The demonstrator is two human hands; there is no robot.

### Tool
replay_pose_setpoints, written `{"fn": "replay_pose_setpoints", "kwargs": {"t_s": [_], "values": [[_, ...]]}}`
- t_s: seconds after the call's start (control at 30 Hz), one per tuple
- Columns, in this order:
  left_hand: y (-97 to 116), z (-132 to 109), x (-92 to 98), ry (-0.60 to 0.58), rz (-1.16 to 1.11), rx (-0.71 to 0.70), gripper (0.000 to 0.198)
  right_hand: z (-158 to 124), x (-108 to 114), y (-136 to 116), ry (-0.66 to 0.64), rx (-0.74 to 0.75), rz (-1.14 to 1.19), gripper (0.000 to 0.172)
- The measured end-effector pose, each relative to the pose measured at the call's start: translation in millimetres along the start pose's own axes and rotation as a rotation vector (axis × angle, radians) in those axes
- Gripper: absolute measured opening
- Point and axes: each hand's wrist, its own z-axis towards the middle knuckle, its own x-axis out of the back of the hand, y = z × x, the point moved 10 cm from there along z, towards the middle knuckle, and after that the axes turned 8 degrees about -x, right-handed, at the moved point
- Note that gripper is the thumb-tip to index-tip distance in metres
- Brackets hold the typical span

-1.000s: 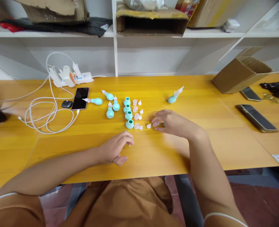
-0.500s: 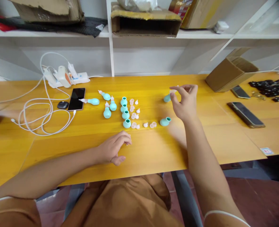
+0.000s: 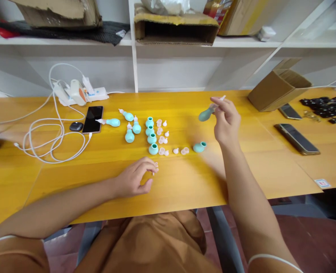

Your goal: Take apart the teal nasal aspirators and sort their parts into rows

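Note:
My right hand (image 3: 227,119) is closed on a teal bulb syringe (image 3: 206,114), gripping it by its clear neck and pale tip above the table. Below it, a loose teal bulb (image 3: 199,147) lies on its side. My left hand (image 3: 138,176) rests at the front of the table with fingers curved and thumb apart. Small pale pieces (image 3: 156,165) show at its fingertips, apparently not gripped. Beyond that hand stand several open teal bulbs (image 3: 153,149) in a column, beside clear collars (image 3: 161,151) and pale nozzle tips (image 3: 175,151).
Several assembled bulb syringes (image 3: 129,134) lie to the left, one with its tip over a phone (image 3: 93,119). White cables (image 3: 52,142) and a power strip (image 3: 99,94) are further left. At right are a cardboard box (image 3: 278,89), another phone (image 3: 297,138) and black parts (image 3: 325,107).
My right hand has lifted the bulb syringe from the table, moving slightly right, and its whole bulb now shows. My left hand has barely shifted.

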Motion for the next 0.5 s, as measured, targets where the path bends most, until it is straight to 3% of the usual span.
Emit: {"fn": "replay_pose_setpoints", "kwargs": {"t_s": [0.1,0.27,0.37,0.5], "values": [[2.9,2.2,18.2,0.156,0.057,0.011,0.033,-22.2,-14.5,-51.1,-0.134,-0.007,0.206,0.033],[-6.1,-5.2,34.3,0.32,0.045,0.048,0.035,-84.3,-69.2,-120.6,-0.585,-0.005,0.524,0.027],[-20.4,-12.9,25.8,0.315,-0.147,0.125,0.039,-118.8,-93.6,-134.7,-0.742,-0.033,0.636,0.033],[-33.0,-19.5,8.7,0.26,-0.43,0.245,0.045,-142.8,-111.0,-139.3,-0.819,-0.02,0.684,0.052]]}}
